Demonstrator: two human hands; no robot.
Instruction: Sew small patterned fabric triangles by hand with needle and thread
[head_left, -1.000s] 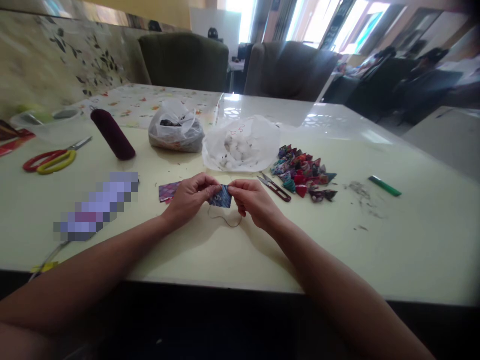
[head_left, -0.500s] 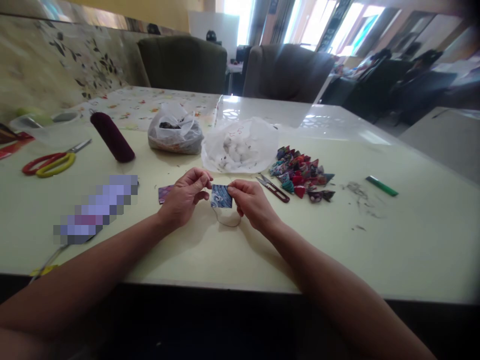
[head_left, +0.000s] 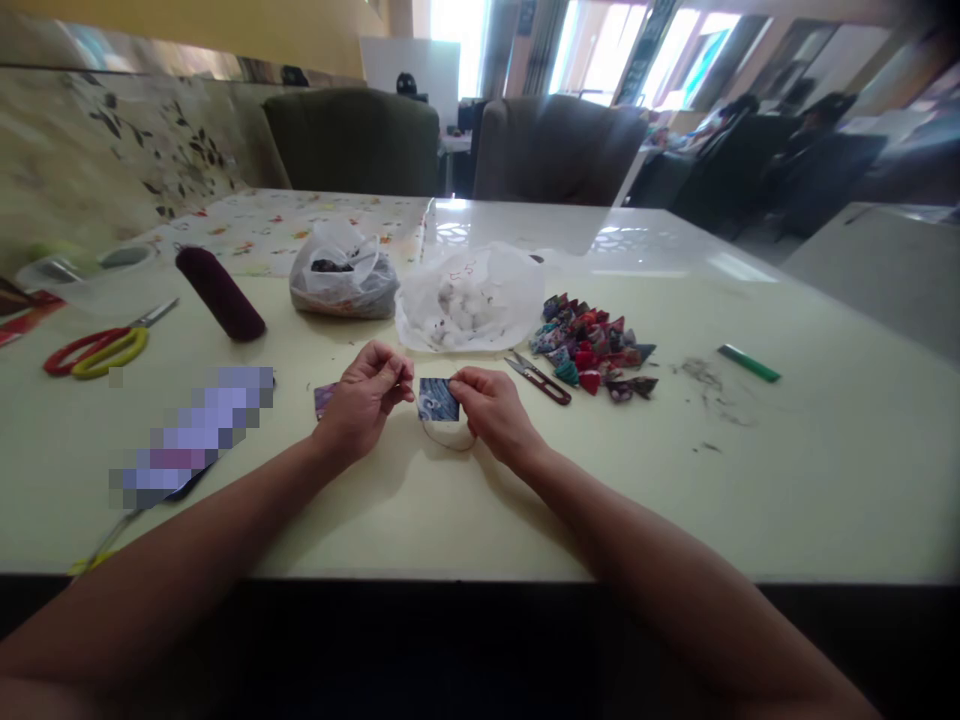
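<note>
At mid-frame our left hand (head_left: 358, 405) has left the cloth (head_left: 437, 402), fingers bunched, perhaps empty; we cannot tell. Our right hand (head_left: 495, 412) alone pinches it, its left edge free.

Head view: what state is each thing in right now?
Blue wave-print fabric square: spread flat.
Right hand: grip closed on the square's right side.
Left hand: grip closed, apart from the square; anything held too small to tell.
Thread: slack, looped below the square.
Thread snips: blades apart.
Scissors: lying flat, blades seemingly closed.
White bag: open, white stuffing showing.
Translucent bag: open, dark contents showing.
Multicoloured fabric pieces: heaped.
</note>
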